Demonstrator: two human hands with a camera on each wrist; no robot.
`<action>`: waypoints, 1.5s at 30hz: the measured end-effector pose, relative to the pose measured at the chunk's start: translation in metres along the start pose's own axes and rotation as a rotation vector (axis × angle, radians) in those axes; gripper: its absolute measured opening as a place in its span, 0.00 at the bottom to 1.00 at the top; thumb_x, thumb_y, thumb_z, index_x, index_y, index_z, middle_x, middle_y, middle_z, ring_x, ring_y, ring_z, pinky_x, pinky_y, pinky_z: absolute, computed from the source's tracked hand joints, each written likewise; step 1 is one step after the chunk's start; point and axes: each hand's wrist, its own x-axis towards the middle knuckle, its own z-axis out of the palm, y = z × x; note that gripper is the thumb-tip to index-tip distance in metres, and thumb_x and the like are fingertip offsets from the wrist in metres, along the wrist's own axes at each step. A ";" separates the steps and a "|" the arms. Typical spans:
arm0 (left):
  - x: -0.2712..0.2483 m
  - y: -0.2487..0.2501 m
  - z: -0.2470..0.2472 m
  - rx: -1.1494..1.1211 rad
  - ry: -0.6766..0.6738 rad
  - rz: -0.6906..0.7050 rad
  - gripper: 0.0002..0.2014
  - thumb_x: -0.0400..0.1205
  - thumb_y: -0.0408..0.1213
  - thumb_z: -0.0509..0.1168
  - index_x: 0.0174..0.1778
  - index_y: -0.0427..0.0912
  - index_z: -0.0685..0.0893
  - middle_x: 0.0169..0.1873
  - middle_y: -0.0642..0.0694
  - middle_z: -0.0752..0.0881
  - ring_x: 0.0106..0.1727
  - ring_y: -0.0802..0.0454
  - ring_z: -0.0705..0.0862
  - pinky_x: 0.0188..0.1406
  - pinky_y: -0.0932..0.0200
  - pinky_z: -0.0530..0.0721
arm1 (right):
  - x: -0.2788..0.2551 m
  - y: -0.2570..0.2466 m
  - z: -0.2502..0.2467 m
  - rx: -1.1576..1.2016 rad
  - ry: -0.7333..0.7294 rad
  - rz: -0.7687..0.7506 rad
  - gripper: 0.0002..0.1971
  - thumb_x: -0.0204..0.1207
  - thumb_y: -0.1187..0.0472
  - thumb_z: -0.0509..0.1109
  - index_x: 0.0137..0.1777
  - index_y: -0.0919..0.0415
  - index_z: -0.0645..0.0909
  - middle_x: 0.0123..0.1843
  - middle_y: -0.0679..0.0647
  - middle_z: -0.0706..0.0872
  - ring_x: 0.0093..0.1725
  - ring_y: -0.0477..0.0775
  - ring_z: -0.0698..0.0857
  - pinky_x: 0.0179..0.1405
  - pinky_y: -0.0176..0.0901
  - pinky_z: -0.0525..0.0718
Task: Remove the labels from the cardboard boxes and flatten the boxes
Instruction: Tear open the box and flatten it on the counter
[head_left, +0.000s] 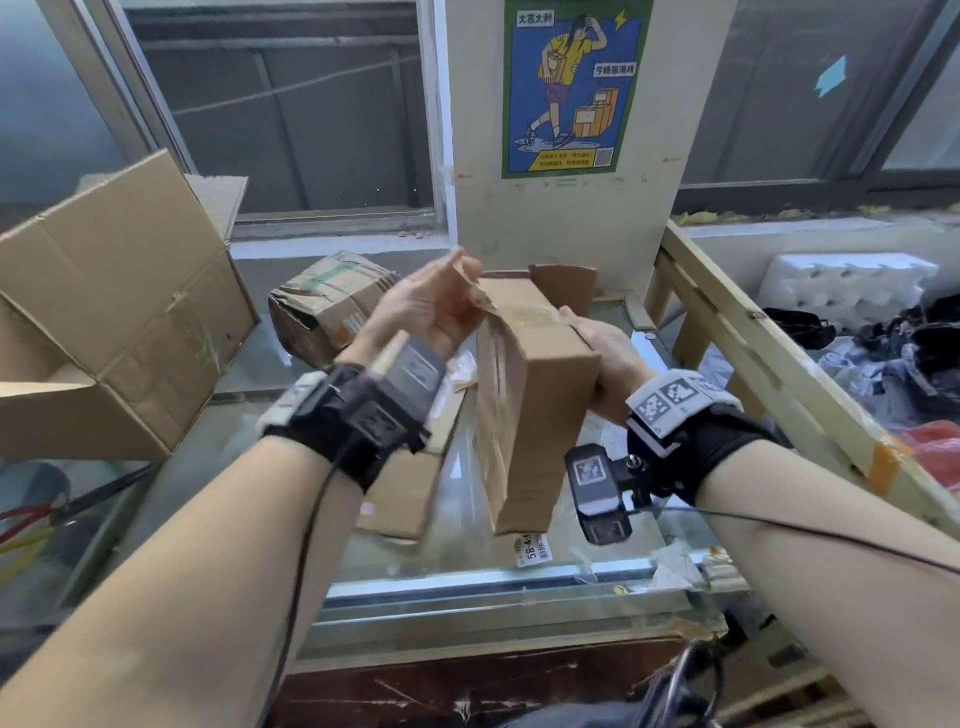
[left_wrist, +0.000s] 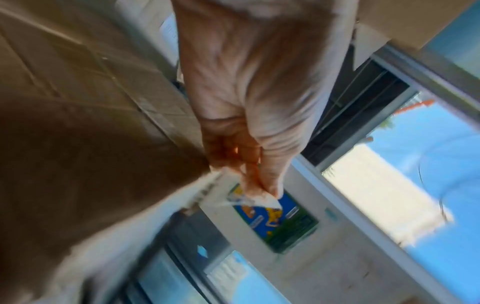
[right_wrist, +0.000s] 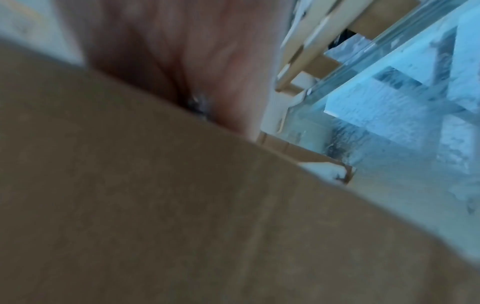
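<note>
A small brown cardboard box (head_left: 540, 405) is held up on end above the glass counter. My right hand (head_left: 608, 358) grips its right side from behind; in the right wrist view the box (right_wrist: 182, 205) fills the picture and only the palm (right_wrist: 194, 61) shows. My left hand (head_left: 441, 306) is at the box's upper left corner, pinching a clear tape strip (head_left: 483, 301) that lifts off the top. In the left wrist view thumb and fingers (left_wrist: 249, 160) pinch the pale strip (left_wrist: 262, 197) beside the box (left_wrist: 78, 144). Both wrist views are blurred.
A large open carton (head_left: 119, 312) stands at the left, a crushed box (head_left: 327, 301) behind it. Flat cardboard (head_left: 410, 488) and a torn label (head_left: 530, 551) lie on the glass counter (head_left: 519, 577). A wooden frame (head_left: 753, 353) and white foam (head_left: 841, 286) are at the right.
</note>
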 end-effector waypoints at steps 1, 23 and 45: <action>0.001 -0.006 0.001 0.007 -0.008 0.008 0.09 0.82 0.35 0.65 0.36 0.37 0.83 0.27 0.47 0.84 0.27 0.55 0.81 0.33 0.62 0.84 | 0.000 0.000 -0.001 -0.004 -0.014 0.005 0.15 0.87 0.55 0.55 0.55 0.63 0.81 0.49 0.55 0.89 0.40 0.44 0.86 0.35 0.32 0.83; -0.008 -0.010 0.006 -0.004 -0.011 -0.098 0.19 0.75 0.13 0.59 0.49 0.43 0.78 0.63 0.36 0.76 0.49 0.43 0.84 0.41 0.57 0.90 | -0.012 -0.049 -0.008 -0.780 0.057 -0.375 0.06 0.78 0.63 0.70 0.50 0.55 0.76 0.39 0.52 0.77 0.40 0.49 0.77 0.45 0.44 0.80; 0.001 -0.028 0.026 0.198 0.197 -0.078 0.11 0.79 0.21 0.67 0.39 0.38 0.74 0.25 0.42 0.87 0.27 0.51 0.88 0.28 0.55 0.90 | -0.022 -0.057 0.025 -1.335 0.127 -0.264 0.36 0.70 0.50 0.73 0.76 0.57 0.65 0.74 0.58 0.63 0.75 0.59 0.61 0.73 0.48 0.63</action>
